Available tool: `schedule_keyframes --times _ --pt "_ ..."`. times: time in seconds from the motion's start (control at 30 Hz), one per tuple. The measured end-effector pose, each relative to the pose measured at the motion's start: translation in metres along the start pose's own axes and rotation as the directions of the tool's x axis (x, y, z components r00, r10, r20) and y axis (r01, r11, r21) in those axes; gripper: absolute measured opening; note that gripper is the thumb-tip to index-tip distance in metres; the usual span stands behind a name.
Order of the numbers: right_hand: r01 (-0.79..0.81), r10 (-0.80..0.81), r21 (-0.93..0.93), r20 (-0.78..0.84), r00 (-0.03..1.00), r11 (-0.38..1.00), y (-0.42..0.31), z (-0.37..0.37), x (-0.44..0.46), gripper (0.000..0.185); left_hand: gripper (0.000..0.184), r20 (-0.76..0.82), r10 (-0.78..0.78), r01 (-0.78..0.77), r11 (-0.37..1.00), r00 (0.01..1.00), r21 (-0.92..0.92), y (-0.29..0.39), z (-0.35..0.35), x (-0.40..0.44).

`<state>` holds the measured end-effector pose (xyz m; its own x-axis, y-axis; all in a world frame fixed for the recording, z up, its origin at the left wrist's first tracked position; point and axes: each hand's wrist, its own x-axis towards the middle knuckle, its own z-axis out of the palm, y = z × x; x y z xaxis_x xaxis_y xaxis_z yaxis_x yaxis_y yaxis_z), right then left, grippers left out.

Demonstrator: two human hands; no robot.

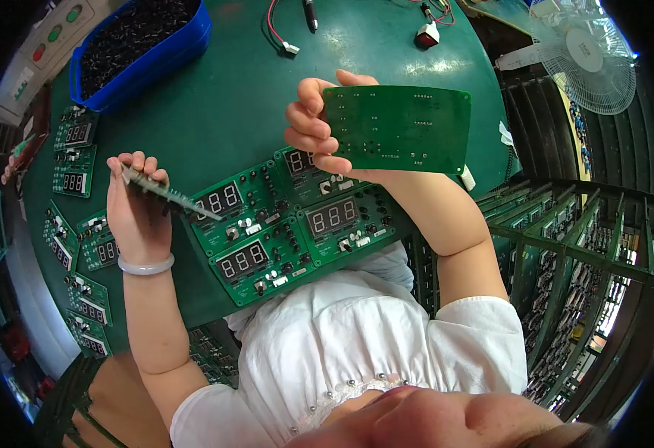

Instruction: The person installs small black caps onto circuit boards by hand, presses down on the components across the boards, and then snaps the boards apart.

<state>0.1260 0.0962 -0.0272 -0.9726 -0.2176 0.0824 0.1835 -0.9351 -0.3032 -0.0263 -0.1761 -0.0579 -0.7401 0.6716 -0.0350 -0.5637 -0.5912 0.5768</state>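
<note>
My right hand [315,123] grips a green circuit board [405,128] by its left edge, raised above the table. The board's solder side faces me, and its other face is hidden. On the other side, my left hand [139,201], with a pale bangle at the wrist, holds a second circuit board [170,196] tilted nearly edge-on. Between and below the hands, several circuit boards with digit displays [243,259] lie face up in a close group. The raised boards and hands partly cover some of them.
More display boards [88,308] lie along the table's left side. A blue bin [144,56] of small black parts stands at the back left. A pen [310,15], a wired connector [289,48] and a red switch [427,35] lie at the back. Racks of boards [565,261] and a fan [584,52] stand right.
</note>
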Motion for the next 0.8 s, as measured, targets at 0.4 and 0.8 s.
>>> schedule_keyframes --times 0.4,0.8 --pt "0.015 -0.017 -0.047 -0.037 0.999 0.999 -0.002 0.002 -0.002 0.032 0.029 -0.275 0.299 -0.084 0.802 0.914 0.591 -0.008 0.024 -0.001" --pt "-0.060 -0.197 -0.699 -0.281 0.939 0.713 0.017 0.027 -0.003 0.015 0.031 -0.402 0.450 -0.208 0.830 0.797 0.518 -0.017 0.036 0.001"
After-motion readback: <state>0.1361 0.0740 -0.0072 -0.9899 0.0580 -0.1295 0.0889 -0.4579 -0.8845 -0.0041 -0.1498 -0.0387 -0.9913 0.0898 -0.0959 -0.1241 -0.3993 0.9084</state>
